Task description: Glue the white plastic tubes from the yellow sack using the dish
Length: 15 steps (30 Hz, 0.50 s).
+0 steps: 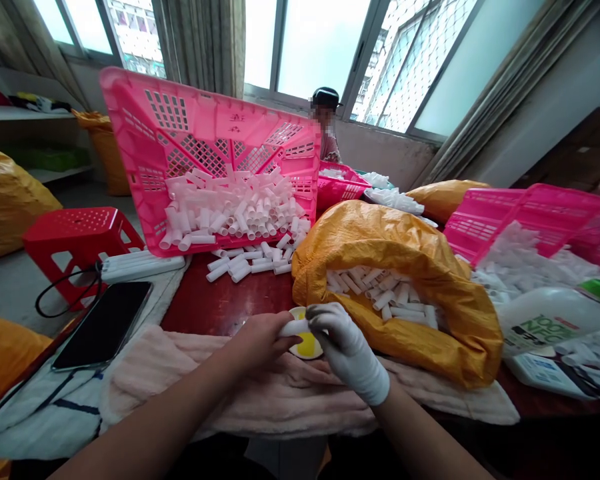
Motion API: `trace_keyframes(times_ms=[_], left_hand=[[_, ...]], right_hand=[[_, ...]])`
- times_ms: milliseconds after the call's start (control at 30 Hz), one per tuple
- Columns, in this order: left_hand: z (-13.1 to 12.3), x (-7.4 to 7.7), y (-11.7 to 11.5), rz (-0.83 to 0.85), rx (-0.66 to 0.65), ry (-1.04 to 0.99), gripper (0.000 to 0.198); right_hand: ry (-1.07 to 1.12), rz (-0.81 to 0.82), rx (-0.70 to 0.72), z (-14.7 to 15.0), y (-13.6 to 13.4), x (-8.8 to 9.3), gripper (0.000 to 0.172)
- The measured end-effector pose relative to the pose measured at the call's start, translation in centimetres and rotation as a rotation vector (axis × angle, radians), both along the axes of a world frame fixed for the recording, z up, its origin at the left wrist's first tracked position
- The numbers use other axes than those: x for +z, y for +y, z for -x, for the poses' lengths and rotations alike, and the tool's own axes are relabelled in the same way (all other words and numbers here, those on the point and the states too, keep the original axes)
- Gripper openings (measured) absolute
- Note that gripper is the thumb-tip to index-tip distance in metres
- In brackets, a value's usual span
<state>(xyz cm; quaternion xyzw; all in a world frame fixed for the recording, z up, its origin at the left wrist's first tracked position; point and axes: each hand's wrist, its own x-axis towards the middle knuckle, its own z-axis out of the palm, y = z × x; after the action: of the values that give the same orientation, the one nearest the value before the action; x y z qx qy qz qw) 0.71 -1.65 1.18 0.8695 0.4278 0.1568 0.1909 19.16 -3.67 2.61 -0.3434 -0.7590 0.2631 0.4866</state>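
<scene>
Okay, I see the bare left hand [256, 341] and gloved right hand [347, 345] pinching a white plastic tube [294, 327]. It looks light and stiff; I'd hold it gently by its barrel.

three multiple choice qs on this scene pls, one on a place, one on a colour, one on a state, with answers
1. Where is the black smartphone?
A left of the pink towel
B inside the orange sack
C on the red stool

2. What colour is the tilted crate holding white tubes?
A green
B pink
C blue

3. What is on the right hand?
A nothing
B a black mitten
C a white glove

1 A: it lies beyond the towel's left edge.
2 B: its lattice walls are pink.
3 C: a white glove covers it, while the left hand is bare.
</scene>
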Motion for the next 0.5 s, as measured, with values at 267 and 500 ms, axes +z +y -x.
trace_keyframes(times_ms=[267, 500], left_hand=[[-1.7, 1.0, -1.3, -0.062, 0.135, 0.227, 0.032], [-1.9, 2.7, -1.8, 0.537, -0.311, -0.115, 0.039]], right_hand=[[-0.259, 0.260, -0.338, 2.0, 0.6, -0.4, 0.037], [-0.388, -0.109, -0.167, 0.0, -2.1, 1.4, 0.031]])
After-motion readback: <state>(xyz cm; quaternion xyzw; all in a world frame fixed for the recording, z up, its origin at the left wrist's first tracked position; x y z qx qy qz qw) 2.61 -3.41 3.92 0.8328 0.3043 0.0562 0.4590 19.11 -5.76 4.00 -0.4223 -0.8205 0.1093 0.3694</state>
